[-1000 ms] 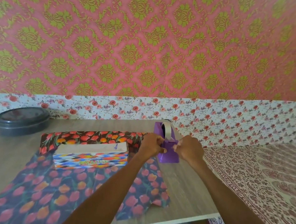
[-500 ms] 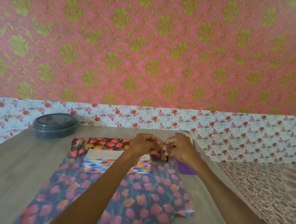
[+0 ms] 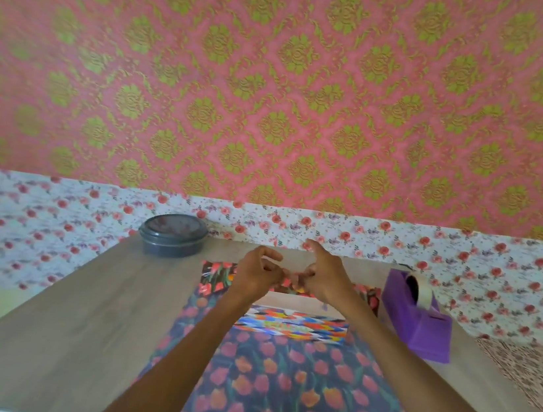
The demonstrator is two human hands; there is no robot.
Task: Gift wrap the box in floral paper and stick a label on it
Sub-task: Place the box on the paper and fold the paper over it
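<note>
The box [image 3: 294, 326], with a beige top and a multicoloured zigzag side, lies on the dark tulip-print floral paper [image 3: 277, 386] spread over the table. The paper's far edge stands up behind the box. My left hand [image 3: 256, 273] and my right hand [image 3: 324, 278] hover close together above the box's far edge. Their fingers are curled and their tips pinch the ends of a short clear strip of tape, which is barely visible. My right index finger points upward.
A purple tape dispenser [image 3: 420, 320] stands to the right of the box. At the back left sits a dark round lidded container [image 3: 173, 235]. The wooden table [image 3: 75, 318] ends at a floral-papered wall; a patterned cloth [image 3: 531, 375] lies to the right.
Both hands have left the tape dispenser and moved left to above the box. The view has swung, so the dispenser now shows at the right.
</note>
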